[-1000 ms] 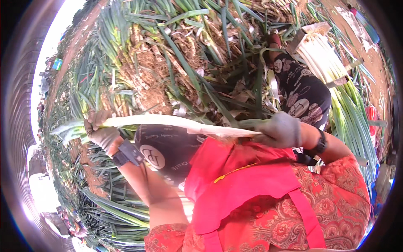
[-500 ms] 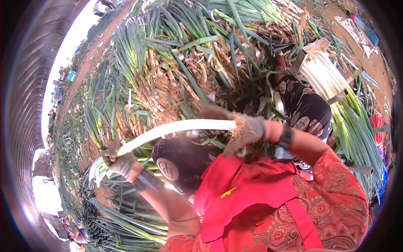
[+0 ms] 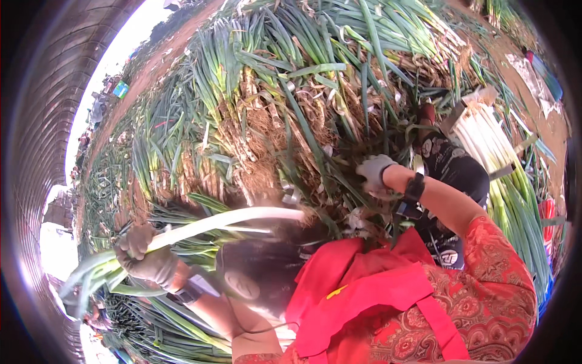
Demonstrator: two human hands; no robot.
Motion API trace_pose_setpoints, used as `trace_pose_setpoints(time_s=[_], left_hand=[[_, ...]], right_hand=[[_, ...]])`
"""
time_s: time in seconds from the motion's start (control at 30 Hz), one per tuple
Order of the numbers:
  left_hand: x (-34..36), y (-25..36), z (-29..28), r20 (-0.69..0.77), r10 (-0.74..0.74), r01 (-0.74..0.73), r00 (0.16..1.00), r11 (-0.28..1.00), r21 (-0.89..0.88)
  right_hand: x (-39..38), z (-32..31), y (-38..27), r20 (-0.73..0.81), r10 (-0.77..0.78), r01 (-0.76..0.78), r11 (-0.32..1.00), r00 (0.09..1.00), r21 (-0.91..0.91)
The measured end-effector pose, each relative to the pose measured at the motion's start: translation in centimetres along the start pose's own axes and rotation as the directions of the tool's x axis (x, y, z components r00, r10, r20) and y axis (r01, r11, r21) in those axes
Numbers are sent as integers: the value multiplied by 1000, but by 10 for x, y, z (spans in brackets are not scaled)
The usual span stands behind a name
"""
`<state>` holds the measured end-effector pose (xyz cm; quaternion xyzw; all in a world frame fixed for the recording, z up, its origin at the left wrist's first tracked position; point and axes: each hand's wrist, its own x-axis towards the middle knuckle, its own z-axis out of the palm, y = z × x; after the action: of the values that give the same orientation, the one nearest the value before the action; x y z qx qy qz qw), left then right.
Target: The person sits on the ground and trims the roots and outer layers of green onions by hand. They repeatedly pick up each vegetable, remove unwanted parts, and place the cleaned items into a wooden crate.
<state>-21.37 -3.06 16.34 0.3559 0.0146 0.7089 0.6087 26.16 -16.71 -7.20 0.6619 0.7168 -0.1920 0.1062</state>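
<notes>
My left hand [image 3: 148, 259], in a dirty work glove, grips a long green onion [image 3: 224, 221] by its green leaf end at the lower left; the white stalk runs up to the right and its tip is blurred. My right hand [image 3: 374, 174], in a pale glove with a dark wrist strap, has its fingers down in the big pile of uncleaned green onions [image 3: 285, 103] ahead of me. What those fingers hold is hidden among the leaves. A red apron [image 3: 364, 291] over a patterned red sleeve fills the lower right.
A neat bundle of cleaned white stalks [image 3: 491, 145] lies at the right, beside my dark patterned trouser leg [image 3: 454, 170]. More onions lie in rows at the left and bottom. A dirt path and distant people are at the upper left.
My right hand has let go of the stalk's root end and reached forward into the pile. My left hand has swung the held onion down and to the left.
</notes>
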Motion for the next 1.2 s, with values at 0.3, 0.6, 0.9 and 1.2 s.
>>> trace_pose_setpoints(time_s=[0.3, 0.6, 0.9, 1.2], left_hand=[[-26, -117, -21, -118, 92, -26, 989, 883, 469], [-6, -135, -49, -324, -4, 176, 946, 845, 505], [2, -127, -61, -521, 24, 281, 853, 821, 497], [-7, -137, -56, -505, -33, 312, 862, 820, 480]], right_hand=[[190, -101, -75, -221, -159, 240, 880, 962, 409], [389, 9, -179, 4, 269, -211, 746, 963, 632], [355, -38, -127, 99, -200, -23, 354, 975, 935], [199, -221, -139, -98, 78, 97, 9, 992, 995]])
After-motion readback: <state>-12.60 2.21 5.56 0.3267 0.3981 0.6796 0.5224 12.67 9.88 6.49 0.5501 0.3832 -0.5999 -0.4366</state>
